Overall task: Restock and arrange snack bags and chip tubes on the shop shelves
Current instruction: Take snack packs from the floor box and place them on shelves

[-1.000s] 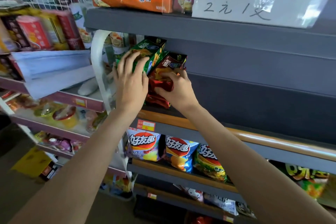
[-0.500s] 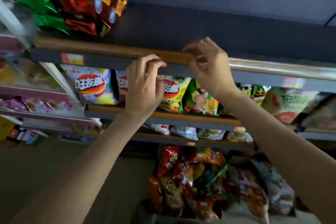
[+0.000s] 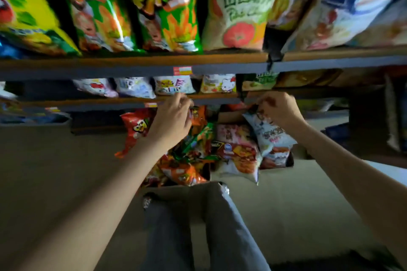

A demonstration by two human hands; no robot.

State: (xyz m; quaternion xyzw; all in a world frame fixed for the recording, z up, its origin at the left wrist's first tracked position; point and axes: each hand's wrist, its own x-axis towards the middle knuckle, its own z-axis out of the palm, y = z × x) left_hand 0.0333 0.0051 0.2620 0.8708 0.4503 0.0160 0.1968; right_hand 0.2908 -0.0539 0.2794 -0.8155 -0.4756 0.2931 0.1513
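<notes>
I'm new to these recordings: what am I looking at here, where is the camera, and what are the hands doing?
There is no machine; a person wears one wide-angle camera on the head, looking down at bare arms and grey trousers. In front are shop shelves stocked with snack bags, such as the green bags on top. Below, on the floor, a cardboard box holds a heap of mixed snack bags. The left hand reaches over that heap with curled fingers; whether it grips anything is unclear. The right hand appears to pinch the top of a white bag.
</notes>
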